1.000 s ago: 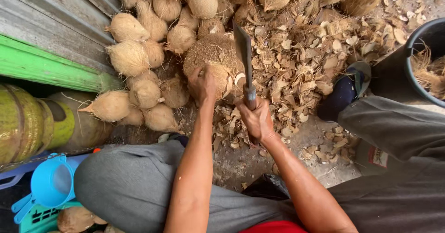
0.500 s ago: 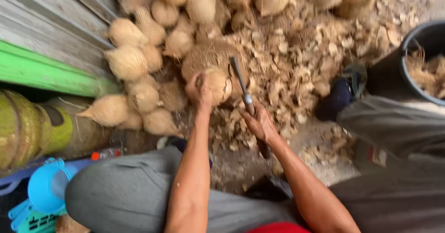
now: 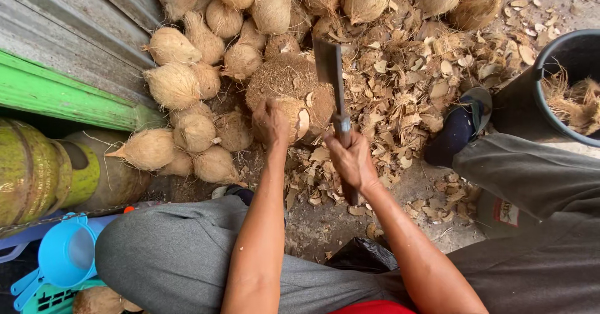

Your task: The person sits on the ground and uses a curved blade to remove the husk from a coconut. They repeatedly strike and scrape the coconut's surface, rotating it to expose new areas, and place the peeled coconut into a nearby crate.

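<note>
Coconut sits at frame centre on a round brown stump, partly husked, pale patch showing on its right side. Far left: green gas cylinder lying on its side, blue scoop below it, green beam running along a grey corrugated wall. Next over, a pile of husked coconuts banked against the wall, wrapping around the stump's left and top. Left hand clamped over the coconut, fingers curled on its top, pinning it to the stump. Just right of it, cleaver blade is upright above the stump's right edge, close to the coconut; contact not clear. Right hand closed in a full fist on the cleaver handle, just below the blade. Grey trousers on both knees, either side of the arms. Husk chips litter the ground right of the stump. Dark shoe planted in the chips. Far right: black bucket with fibre inside, cut off by the frame edge.
</note>
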